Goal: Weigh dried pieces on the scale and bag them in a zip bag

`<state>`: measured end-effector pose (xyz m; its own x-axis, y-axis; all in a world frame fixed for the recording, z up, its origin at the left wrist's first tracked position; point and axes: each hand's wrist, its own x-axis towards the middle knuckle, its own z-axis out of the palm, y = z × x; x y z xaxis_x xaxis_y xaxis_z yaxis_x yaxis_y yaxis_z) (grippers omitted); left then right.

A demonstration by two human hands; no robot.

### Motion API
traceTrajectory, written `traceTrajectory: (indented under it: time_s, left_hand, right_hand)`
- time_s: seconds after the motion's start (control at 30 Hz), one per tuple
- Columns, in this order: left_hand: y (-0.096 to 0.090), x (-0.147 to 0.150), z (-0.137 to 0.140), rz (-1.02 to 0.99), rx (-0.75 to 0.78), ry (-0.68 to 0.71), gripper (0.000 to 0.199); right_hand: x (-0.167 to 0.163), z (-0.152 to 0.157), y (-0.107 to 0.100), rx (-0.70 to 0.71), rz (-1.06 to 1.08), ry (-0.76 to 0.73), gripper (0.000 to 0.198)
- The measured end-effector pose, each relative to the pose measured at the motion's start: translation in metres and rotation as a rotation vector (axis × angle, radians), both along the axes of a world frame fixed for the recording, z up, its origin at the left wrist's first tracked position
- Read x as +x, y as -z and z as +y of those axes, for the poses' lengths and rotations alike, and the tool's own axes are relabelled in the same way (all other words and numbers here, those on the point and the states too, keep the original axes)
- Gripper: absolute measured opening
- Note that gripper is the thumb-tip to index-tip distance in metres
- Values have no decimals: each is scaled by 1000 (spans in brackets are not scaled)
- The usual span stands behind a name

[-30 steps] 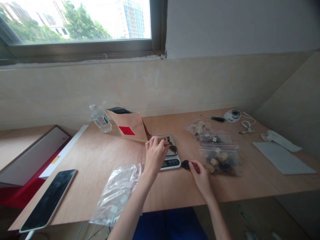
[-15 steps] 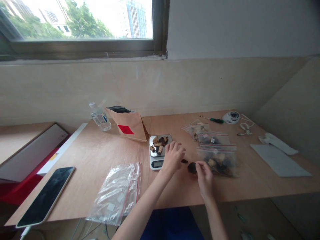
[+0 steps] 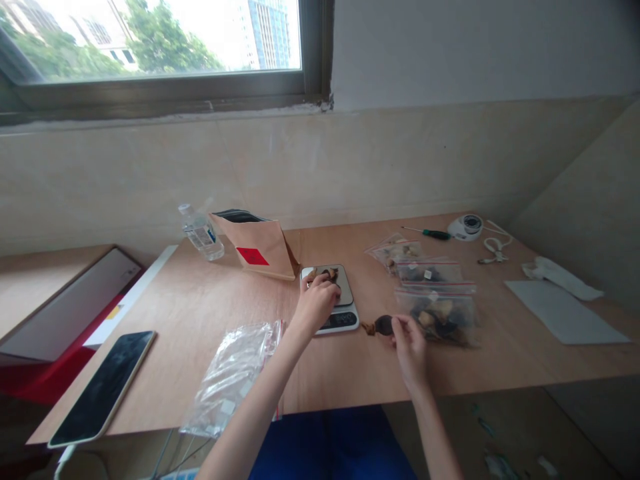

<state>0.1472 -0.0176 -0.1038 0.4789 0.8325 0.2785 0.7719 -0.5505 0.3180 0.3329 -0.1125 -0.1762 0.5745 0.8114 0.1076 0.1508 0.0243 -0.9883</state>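
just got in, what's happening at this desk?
A person's left hand rests on dried pieces on the small silver digital scale. The right hand pinches a dark dried piece on the wooden table, beside filled clear zip bags. An open brown paper pouch stands behind the scale.

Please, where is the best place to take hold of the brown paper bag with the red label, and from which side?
Probably the open top edge of the brown paper bag, pinched from above. It stands leaning, mouth up and back, with the water bottle close on its left and the scale at its right front. The left hand is nearest, over the scale.
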Motion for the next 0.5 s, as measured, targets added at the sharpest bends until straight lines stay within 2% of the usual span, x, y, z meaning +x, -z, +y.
traceTrajectory:
  time_s: [0.13,0.23,0.37,0.5]
  left_hand:
    - [-8,-18,-13,-163,14,-141,22]
    - [-6,-31,-32,-304,-15,-224,24]
    - [3,-48,-65,-412,-90,-278,25]
    - [13,-70,-94,-565,-29,-453,25]
  right_hand:
    - [-5,7,-6,22,-11,-15,37]
    - [-12,23,-18,62,-121,-63,35]
    - [-22,55,-38,123,-466,-158,27]
    - [-31,78,-43,169,-813,-297,23]
